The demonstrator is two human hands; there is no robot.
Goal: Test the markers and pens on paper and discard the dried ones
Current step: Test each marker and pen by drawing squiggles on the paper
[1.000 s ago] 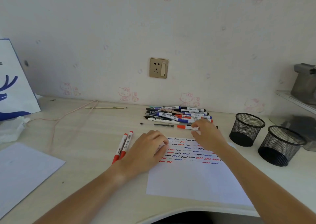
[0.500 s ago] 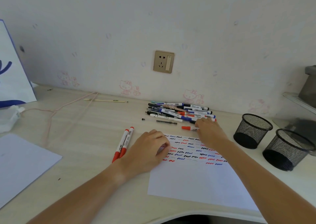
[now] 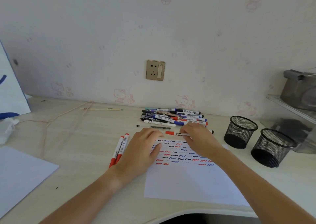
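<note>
Pinched in the fingers of the right hand [image 3: 199, 139] is a red-capped marker [image 3: 177, 134], held level just above the test paper's [image 3: 188, 181] top edge, its cap pointing left. The left hand [image 3: 142, 153] is laid flat, fingers relaxed, on the paper's left corner. The marker's far end is hidden beneath the right hand.

The right hand [image 3: 200, 138] seems to pinch a red-capped marker [image 3: 177, 133] above the scribbled paper [image 3: 188, 181]; the left hand [image 3: 142, 153] presses the paper's left edge on the bench [image 3: 82, 155].
</note>
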